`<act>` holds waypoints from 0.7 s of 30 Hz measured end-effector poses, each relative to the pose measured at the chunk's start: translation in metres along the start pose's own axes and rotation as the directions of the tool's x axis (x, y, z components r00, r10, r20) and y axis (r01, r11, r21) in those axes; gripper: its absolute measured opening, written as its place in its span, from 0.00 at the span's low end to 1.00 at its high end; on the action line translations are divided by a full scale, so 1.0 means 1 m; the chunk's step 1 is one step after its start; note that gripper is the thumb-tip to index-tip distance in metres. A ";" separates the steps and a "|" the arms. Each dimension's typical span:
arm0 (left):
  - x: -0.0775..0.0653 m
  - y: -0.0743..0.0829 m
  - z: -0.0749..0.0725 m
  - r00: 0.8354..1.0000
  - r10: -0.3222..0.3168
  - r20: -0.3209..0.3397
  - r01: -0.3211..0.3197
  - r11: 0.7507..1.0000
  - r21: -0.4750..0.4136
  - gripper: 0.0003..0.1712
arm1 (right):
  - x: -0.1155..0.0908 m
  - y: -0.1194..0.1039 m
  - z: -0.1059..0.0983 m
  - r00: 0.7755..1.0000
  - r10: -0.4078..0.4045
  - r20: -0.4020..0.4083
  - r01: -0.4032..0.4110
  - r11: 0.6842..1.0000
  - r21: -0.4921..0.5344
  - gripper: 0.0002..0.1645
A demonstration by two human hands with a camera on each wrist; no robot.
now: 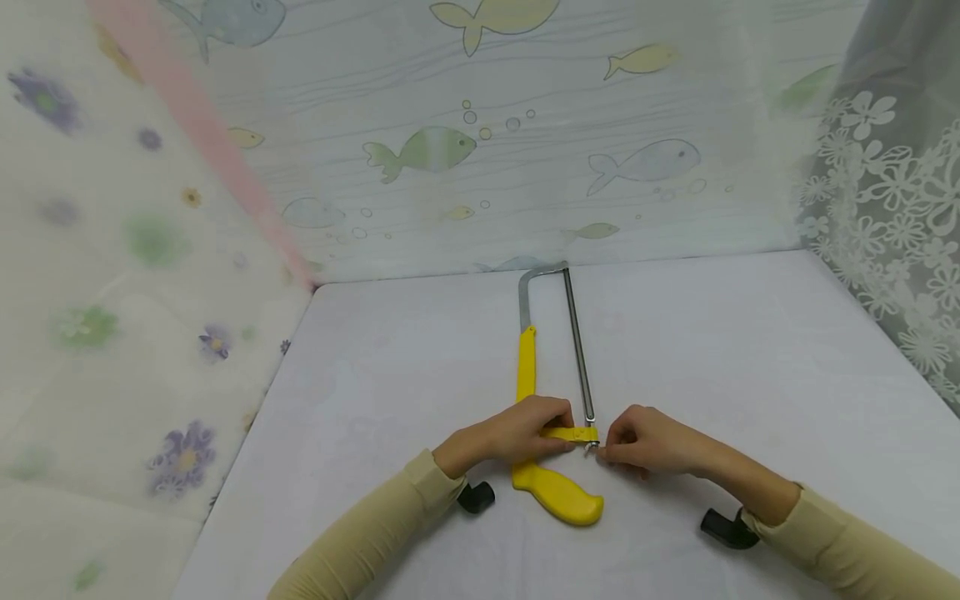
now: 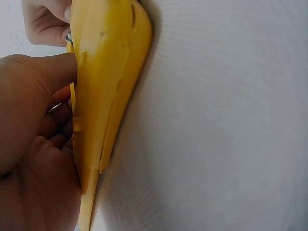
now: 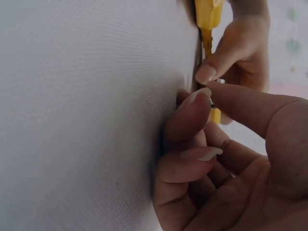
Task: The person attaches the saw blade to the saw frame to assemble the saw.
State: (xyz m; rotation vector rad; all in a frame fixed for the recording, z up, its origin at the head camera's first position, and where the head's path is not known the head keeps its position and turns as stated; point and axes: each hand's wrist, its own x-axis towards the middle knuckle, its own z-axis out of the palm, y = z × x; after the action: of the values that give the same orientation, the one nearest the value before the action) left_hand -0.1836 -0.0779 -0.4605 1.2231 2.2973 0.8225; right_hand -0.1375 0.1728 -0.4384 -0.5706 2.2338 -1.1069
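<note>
A hacksaw [image 1: 527,362] lies on the white table, its yellow handle [image 1: 564,497] toward me and its grey metal bow at the far end. The blade [image 1: 578,350] runs along its right side to a short yellow arm [image 1: 573,434]. My left hand [image 1: 517,432] grips that arm, thumb on the near side. At the arm's end sits a small metal wing nut [image 1: 591,448]. My right hand [image 1: 663,440] pinches at it with thumb and index finger, the other fingers curled. In the right wrist view, the fingertips [image 3: 202,96] mostly hide the nut.
A white cloth covers the table [image 1: 420,350]. Behind it hangs a curtain with fish [image 1: 438,150], with a flowered cloth [image 1: 90,325] at left and lace [image 1: 915,192] at right. Black wrist mounts [image 1: 729,528] stick out beneath both sleeves.
</note>
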 end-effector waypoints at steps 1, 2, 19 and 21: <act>0.000 0.000 0.000 1.000 0.001 0.001 -0.001 1.000 0.000 0.07 | 0.000 0.001 0.000 1.000 -0.006 -0.001 0.006 1.000 -0.005 0.13; 0.000 0.000 0.000 1.000 0.001 0.002 -0.001 1.000 -0.003 0.07 | 0.000 0.001 -0.001 1.000 -0.009 -0.003 0.009 1.000 -0.007 0.12; 0.001 -0.002 -0.001 1.000 0.011 0.013 -0.011 1.000 -0.007 0.07 | 0.003 -0.005 0.005 0.998 -0.042 0.042 0.039 0.997 0.061 0.22; 0.001 -0.001 -0.001 1.000 0.010 0.013 -0.010 1.000 -0.008 0.07 | 0.004 -0.005 0.005 0.998 -0.037 0.042 0.034 0.997 0.071 0.23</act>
State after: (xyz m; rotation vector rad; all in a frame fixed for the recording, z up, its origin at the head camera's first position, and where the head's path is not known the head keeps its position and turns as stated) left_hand -0.1854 -0.0782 -0.4604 1.2344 2.2774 0.8236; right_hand -0.1363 0.1647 -0.4378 -0.6008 2.1468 -1.1748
